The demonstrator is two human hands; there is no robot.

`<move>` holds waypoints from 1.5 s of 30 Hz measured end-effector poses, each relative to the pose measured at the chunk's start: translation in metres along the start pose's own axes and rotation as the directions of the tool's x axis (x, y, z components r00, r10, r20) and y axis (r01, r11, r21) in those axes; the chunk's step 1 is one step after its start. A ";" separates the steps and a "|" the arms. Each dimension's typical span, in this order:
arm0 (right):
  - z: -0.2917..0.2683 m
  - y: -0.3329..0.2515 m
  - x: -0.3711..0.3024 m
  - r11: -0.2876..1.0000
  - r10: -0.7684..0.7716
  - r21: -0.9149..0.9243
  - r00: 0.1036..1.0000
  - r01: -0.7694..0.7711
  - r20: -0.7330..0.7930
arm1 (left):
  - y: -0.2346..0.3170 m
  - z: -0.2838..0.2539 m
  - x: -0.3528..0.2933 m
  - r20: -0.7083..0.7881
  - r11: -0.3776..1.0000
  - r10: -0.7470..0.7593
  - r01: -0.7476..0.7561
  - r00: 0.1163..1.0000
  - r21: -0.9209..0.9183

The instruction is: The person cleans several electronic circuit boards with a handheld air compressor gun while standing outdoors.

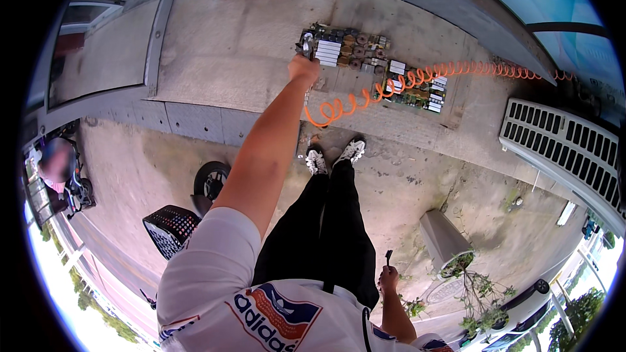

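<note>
Head view: looking down at a concrete ledge [241, 32]. Got left hand [304, 69] reaching well forward, closed firmly around a silvery air blow gun [305, 44]. Can't tell how far any trigger is pressed. Poised at the left end of the left circuit board [358, 49]; can't tell whether touching or just above. Also see the right circuit board [425, 98] lying on the ledge, nearer the body, with an orange coiled hose [482, 68] strung across, sagging near the left wrist and running off right. Got right hand [388, 278] low by the right thigh, closed on a small black brush [389, 257], head up, well apart from both boards. Standing in white-and-black sneakers [353, 150] just below the ledge. Can see a grey planter [445, 241] at right, plus a perforated black basket [171, 230] at left
</note>
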State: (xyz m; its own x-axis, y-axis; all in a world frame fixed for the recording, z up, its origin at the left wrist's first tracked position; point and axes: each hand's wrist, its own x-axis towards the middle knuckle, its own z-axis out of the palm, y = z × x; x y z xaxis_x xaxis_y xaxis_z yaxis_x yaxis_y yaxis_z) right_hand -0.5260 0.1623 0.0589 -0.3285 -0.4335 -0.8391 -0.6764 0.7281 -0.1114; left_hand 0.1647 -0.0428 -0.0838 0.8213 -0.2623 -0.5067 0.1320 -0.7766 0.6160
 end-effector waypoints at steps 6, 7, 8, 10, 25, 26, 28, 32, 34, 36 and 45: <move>-0.005 -0.003 0.001 1.000 0.016 -0.009 1.000 -0.016 -0.003 | 0.008 0.031 0.005 0.061 0.996 -0.040 0.035 0.997 0.082; -0.005 -0.005 0.001 1.000 0.012 -0.022 1.000 -0.012 -0.003 | 0.003 0.035 0.007 0.066 0.993 -0.036 0.028 0.997 0.115; -0.005 -0.007 0.003 1.000 0.018 -0.014 1.000 -0.017 0.003 | -0.004 0.041 0.007 0.064 0.992 -0.045 0.038 0.997 0.117; -0.007 -0.011 0.006 1.000 0.027 0.005 1.000 -0.027 0.012 | -0.021 0.055 0.005 0.064 0.990 -0.057 0.048 0.996 0.133; -0.013 -0.023 0.018 0.991 0.090 0.094 0.994 -0.095 0.054 | 0.017 0.107 0.009 0.017 0.964 0.123 -0.124 0.992 0.235; -0.015 -0.022 0.018 0.991 0.088 0.093 0.995 -0.091 0.036 | 0.014 0.116 0.001 0.030 0.953 0.135 -0.138 0.990 0.269; -0.018 -0.020 0.018 0.992 0.082 0.093 0.997 -0.082 -0.002 | 0.005 0.132 -0.018 0.072 0.952 0.116 -0.132 0.991 0.278; -0.011 -0.020 0.017 0.990 0.075 0.117 0.997 -0.078 0.024 | -0.012 0.141 -0.035 0.131 0.965 0.052 -0.083 0.990 0.250; -0.014 -0.019 0.017 0.984 0.089 0.154 0.996 -0.092 0.024 | -0.001 0.145 -0.042 0.144 0.965 0.077 -0.110 0.987 0.238; -0.017 -0.020 0.016 0.981 0.091 0.170 0.996 -0.093 0.020 | 0.022 0.148 -0.040 0.140 0.963 0.135 -0.163 0.981 0.216; -0.014 -0.023 0.016 0.977 0.103 0.183 0.994 -0.107 0.027 | 0.095 0.158 -0.049 0.188 0.989 0.113 -0.129 0.976 0.070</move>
State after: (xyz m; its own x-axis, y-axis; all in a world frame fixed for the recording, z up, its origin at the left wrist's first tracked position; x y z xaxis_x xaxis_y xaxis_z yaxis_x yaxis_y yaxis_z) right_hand -0.5251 0.1316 0.0557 -0.3787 -0.3413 -0.8603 -0.5051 0.8551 -0.1169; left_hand 0.0495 -0.1943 -0.0959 0.7116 -0.4519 -0.5380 -0.0138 -0.7745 0.6324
